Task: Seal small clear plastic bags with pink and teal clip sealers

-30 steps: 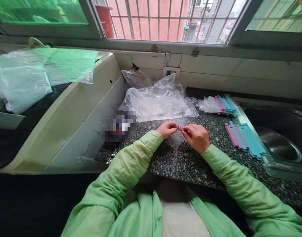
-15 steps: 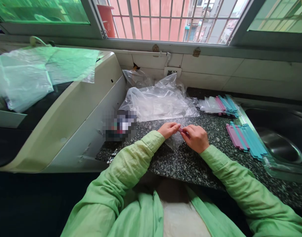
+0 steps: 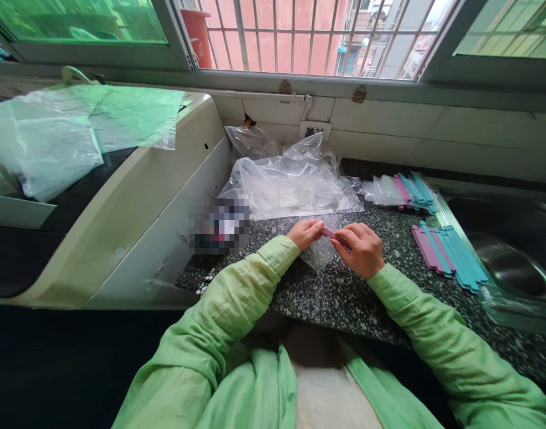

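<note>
Between my two hands is a flat pink strip [image 3: 333, 236], held above the speckled counter. My left hand [image 3: 305, 233] pinches its left end between thumb and fingers. The right end is in the closed fingers of my right hand [image 3: 362, 249], which hide part of it. Beneath the hands lies a piece of clear plastic [image 3: 318, 256], perhaps a small bag. To the right, several pink strips [image 3: 425, 249] and turquoise strips [image 3: 461, 256] of similar shape lie side by side. Behind them sits another bunch of turquoise strips [image 3: 418, 189] next to small clear bags [image 3: 384, 190].
A large clear plastic bag [image 3: 295, 187] lies at the back by the tiled wall. Left stands a beige machine [image 3: 165, 173] with plastic sheeting [image 3: 94, 122] over it. A blurred-out object [image 3: 221, 226] is beside it. At right is a metal sink [image 3: 509, 262].
My right hand has moved slightly right, away from my left, and more of the pink strip shows between them. The whole view has shifted a little.
</note>
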The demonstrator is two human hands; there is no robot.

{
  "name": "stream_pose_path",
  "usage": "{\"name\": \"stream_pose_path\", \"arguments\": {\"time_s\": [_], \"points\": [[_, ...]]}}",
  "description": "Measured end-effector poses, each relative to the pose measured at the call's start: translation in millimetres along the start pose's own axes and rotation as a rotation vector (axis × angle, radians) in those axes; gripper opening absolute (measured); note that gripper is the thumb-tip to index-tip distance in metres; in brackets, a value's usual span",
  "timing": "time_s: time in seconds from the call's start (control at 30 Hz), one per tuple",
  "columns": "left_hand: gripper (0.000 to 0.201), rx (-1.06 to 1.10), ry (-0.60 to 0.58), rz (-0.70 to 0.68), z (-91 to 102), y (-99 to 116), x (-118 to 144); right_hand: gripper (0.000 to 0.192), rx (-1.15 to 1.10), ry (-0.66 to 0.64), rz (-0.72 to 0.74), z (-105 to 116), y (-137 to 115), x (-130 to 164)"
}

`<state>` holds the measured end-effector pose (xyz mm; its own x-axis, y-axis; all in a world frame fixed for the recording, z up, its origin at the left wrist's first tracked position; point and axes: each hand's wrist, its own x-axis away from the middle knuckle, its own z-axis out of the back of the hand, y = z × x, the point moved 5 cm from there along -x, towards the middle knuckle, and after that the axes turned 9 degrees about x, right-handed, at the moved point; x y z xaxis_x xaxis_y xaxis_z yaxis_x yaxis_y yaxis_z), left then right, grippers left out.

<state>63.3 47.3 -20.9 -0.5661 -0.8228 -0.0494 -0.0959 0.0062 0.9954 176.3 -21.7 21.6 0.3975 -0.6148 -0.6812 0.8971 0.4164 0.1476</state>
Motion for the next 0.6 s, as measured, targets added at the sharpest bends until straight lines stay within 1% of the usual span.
{"name": "stream_pose_path", "arguments": {"time_s": [0.17,0.37,0.6], "points": [[0.049,0.001,0.020,-0.045,2.7,-0.9,-2.3,0.015,0.033,0.032,0.001,4.8,3.9,0.7],[0.043,-0.066,0.068,-0.057,3.0,0.9,-1.5,0.018,0.037,0.044,0.003,6.3,5.2,1.0],[0.041,-0.115,0.064,-0.069,2.9,1.0,-1.0,0.018,0.008,0.045,0.018,3.3,4.5,1.8]]}}
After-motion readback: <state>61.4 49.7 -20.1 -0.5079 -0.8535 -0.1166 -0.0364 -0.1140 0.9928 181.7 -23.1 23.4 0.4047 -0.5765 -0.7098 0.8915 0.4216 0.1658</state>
